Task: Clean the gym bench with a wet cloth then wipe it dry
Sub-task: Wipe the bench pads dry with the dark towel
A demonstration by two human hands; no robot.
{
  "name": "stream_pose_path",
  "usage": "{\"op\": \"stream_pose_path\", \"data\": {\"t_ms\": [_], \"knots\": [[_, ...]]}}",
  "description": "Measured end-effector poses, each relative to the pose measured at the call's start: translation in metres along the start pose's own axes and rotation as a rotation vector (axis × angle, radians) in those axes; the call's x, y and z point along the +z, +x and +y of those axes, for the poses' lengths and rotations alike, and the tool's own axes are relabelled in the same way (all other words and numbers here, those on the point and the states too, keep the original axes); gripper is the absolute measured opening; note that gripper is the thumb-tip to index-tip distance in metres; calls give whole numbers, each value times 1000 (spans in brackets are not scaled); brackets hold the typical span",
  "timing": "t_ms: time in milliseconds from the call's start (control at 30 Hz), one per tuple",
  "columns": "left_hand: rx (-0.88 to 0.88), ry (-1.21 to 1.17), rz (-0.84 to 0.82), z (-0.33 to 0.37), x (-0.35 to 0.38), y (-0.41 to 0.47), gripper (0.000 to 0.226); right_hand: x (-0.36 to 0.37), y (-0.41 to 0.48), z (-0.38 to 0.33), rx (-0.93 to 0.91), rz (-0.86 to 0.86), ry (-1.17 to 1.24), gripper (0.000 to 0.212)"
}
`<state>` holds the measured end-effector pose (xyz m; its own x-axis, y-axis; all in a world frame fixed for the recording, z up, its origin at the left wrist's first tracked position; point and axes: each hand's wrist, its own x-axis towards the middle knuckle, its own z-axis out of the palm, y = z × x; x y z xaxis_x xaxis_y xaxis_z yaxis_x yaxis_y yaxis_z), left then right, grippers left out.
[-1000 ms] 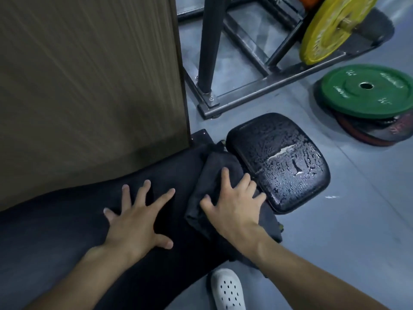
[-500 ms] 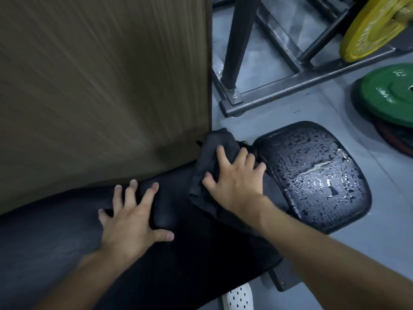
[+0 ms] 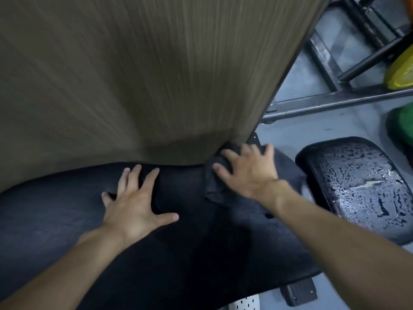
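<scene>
The black padded gym bench [image 3: 67, 220] runs across the lower part of the head view. Its separate seat pad [image 3: 362, 186] at the right is covered in water drops. A dark cloth [image 3: 288, 173] lies at the far right end of the long pad, close to the wall's corner. My right hand [image 3: 248, 173] presses flat on the cloth with fingers spread. My left hand [image 3: 136, 202] rests flat on the bare pad to the left, fingers spread, holding nothing.
A wood-grain wall panel [image 3: 134, 74] stands right behind the bench. A steel rack frame [image 3: 335, 101] lies on the grey floor at the upper right, with a yellow weight plate [image 3: 400, 72] and a green plate [image 3: 404, 124] beside it. A white perforated shoe [image 3: 245, 304] shows below the bench.
My right hand has pushed the cloth up the pad toward the wall corner. The view has swung left, so the seat pad and plates sit further right. My left hand stays planted.
</scene>
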<state>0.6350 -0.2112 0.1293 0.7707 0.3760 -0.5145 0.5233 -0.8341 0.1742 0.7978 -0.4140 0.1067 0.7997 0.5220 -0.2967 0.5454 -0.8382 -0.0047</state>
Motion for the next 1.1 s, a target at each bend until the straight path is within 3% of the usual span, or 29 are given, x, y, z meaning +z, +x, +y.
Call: {"op": "stream_pose_path", "data": {"t_ms": [100, 167, 233, 333, 467, 667, 800, 933, 1100], "knots": [[-18, -12, 55, -23, -5, -5, 120, 2, 0, -65, -217, -16, 42, 74], [-71, 17, 50, -49, -10, -10, 116, 2, -1, -67, -260, -4, 18, 78], [-122, 23, 19, -74, -15, -15, 114, 4, -5, -45, -226, 59, -31, 76], [-109, 27, 5, -89, -13, -18, 114, 4, -10, -16, -81, 15, -69, 73], [-72, 38, 25, -92, -8, -18, 113, -1, -7, -42, 55, -36, -33, 65], [-26, 54, 94, -126, -6, -29, 114, 1, 5, -169, -61, 0, 41, 69], [-101, 35, 94, -158, -12, -36, 109, 2, 7, -159, -187, 17, -10, 72], [-92, 1, 124, -179, -11, -42, 107, 2, 7, -141, -59, -6, -52, 72], [-29, -41, 189, -205, -5, -48, 104, -6, 21, -195, 29, -49, -1, 70]]}}
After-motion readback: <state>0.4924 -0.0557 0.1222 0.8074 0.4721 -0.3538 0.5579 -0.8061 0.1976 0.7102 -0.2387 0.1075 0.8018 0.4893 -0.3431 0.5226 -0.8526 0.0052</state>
